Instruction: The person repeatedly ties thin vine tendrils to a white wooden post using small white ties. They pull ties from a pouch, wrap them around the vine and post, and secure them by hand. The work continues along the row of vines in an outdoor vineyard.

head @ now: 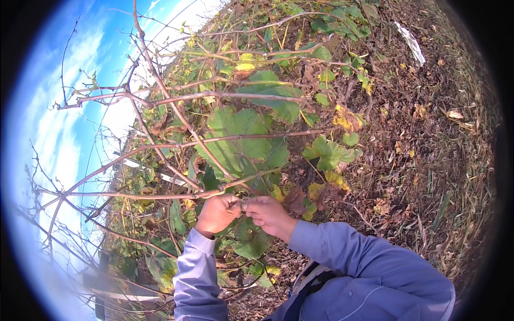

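My left hand [219, 213] is curled into a loose fist just below a brown grapevine cane [172, 196], close against it. My right hand [268, 214] comes in from the right with its thumb and fingertips pinched together. The fingertips of both hands meet. Whatever lies between them is too small to make out. Above the hands, a second cane [192, 132] slants down across the first and passes behind it near my knuckles. Broad green grape leaves [241, 136] hang just beyond the hands.
More bare canes [221, 95] cross the view at left and above. Yellowing leaves [348, 118] hang low on the right. Dry leaf litter [401, 160] covers the ground, with a white scrap [410, 44] on it. A pale strip [128, 297] runs behind the vines at lower left.
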A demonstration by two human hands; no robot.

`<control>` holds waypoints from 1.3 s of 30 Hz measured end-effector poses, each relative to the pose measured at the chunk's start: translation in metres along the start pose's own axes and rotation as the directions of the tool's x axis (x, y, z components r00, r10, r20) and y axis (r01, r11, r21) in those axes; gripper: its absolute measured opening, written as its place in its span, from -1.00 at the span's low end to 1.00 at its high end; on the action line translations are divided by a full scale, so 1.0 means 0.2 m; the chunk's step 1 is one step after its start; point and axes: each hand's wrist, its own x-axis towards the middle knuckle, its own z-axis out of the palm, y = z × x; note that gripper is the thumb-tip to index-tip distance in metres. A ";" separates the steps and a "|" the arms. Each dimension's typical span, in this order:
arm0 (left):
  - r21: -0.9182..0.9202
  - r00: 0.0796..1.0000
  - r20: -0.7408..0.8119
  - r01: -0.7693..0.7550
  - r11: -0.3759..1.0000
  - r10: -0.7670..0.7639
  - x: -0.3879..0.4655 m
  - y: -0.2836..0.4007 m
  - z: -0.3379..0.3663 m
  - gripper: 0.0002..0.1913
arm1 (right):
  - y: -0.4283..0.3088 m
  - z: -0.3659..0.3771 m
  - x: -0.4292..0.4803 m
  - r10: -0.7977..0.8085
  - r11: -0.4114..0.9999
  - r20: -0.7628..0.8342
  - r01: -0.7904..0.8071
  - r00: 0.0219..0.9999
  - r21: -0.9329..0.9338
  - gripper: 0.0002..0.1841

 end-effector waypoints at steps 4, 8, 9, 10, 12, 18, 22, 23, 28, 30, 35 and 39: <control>-0.291 1.000 -0.006 -0.009 0.957 0.008 -0.05 -0.07 0.00 -0.86 | -0.03 -0.03 0.01 0.049 0.993 -0.009 -0.050 0.999 -0.104 -0.83; -0.355 0.983 -0.176 -0.111 0.928 0.051 -0.13 -0.09 0.10 -0.78 | -0.06 -0.07 0.00 0.039 0.984 0.054 -0.029 0.998 -0.176 -0.75; -0.285 0.973 -0.223 -0.125 0.950 0.061 -0.14 -0.09 0.13 -0.77 | -0.06 -0.07 -0.01 0.019 0.983 0.082 -0.004 0.996 -0.185 -0.73; -0.308 0.960 -0.271 -0.157 0.938 0.072 -0.16 -0.08 0.16 -0.77 | -0.06 -0.08 -0.02 0.023 0.978 0.081 -0.006 0.996 -0.210 -0.72; -0.202 0.927 -0.357 -0.197 0.959 0.116 -0.16 -0.06 0.19 -0.79 | -0.06 -0.08 -0.02 -0.010 0.975 0.141 0.041 0.990 -0.220 -0.69; -0.237 0.899 -0.426 -0.217 0.947 0.099 -0.14 -0.04 0.23 -0.84 | -0.05 -0.08 0.00 -0.142 0.950 0.193 0.189 0.971 -0.249 -0.64; -0.142 0.866 -0.480 -0.235 0.961 0.141 -0.14 -0.04 0.25 -0.86 | -0.05 -0.08 0.01 -0.120 0.918 0.114 0.154 0.986 -0.365 -0.68; -0.119 0.862 -0.484 -0.234 0.965 0.150 -0.14 -0.04 0.25 -0.86 | -0.05 -0.08 0.01 -0.126 0.908 0.104 0.157 0.987 -0.388 -0.69; -0.161 0.865 -0.485 -0.236 0.958 0.131 -0.12 -0.03 0.26 -0.87 | -0.05 -0.05 -0.02 -0.226 0.808 0.078 0.232 0.971 -0.541 -0.72; -0.152 0.871 -0.471 -0.236 0.960 0.139 -0.12 -0.02 0.25 -0.88 | -0.06 -0.03 -0.03 -0.348 0.708 0.145 0.361 0.926 -0.606 -0.71; -0.109 0.876 -0.456 -0.233 0.966 0.160 -0.13 0.00 0.25 -0.88 | -0.06 0.00 -0.08 -0.401 0.537 0.104 0.326 0.910 -0.778 -0.70; -0.059 0.855 -0.472 -0.272 0.961 0.213 -0.13 0.01 0.26 -0.87 | -0.05 0.03 -0.12 -0.382 0.565 0.051 0.277 0.923 -0.777 -0.71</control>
